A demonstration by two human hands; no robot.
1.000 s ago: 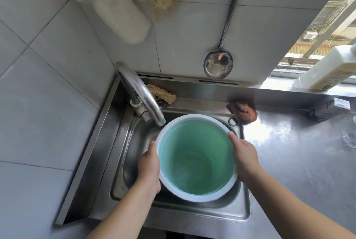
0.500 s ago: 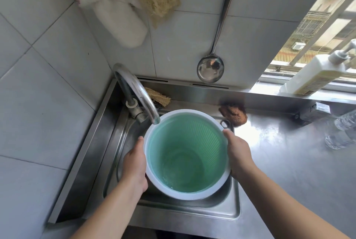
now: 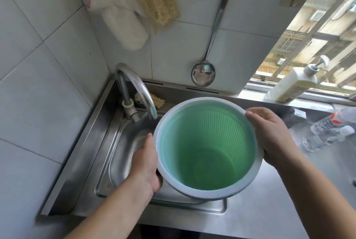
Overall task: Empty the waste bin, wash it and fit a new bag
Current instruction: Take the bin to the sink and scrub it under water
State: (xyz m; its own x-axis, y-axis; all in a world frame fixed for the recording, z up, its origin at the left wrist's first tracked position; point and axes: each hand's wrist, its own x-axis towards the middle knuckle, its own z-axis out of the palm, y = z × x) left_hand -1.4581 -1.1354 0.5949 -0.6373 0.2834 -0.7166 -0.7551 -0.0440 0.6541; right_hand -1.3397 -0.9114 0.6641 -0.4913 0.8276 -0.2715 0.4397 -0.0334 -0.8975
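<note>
Matt ribbed green plastic bin (image 3: 208, 148), shiny steel sink (image 3: 107, 154), glossy metal ladle (image 3: 202, 74).

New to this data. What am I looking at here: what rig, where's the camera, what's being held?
There is no machine here: a person works with two bare hands, and the one wide-angle camera sits on their head, looking forward and down. That is why both forearms enter from the bottom edge.

The left hand and right hand grip opposite sides of a round green plastic waste bin with a white rim, held over a stainless steel sink. The bin looks empty, with no bag in it. The curved metal tap ends just left of the rim; no water shows.

On the tiled wall hang a steel ladle, a white cloth mitt and a straw-coloured fibre scrubber. A white pump bottle stands on the window sill, and a clear plastic water bottle lies on the steel counter.
</note>
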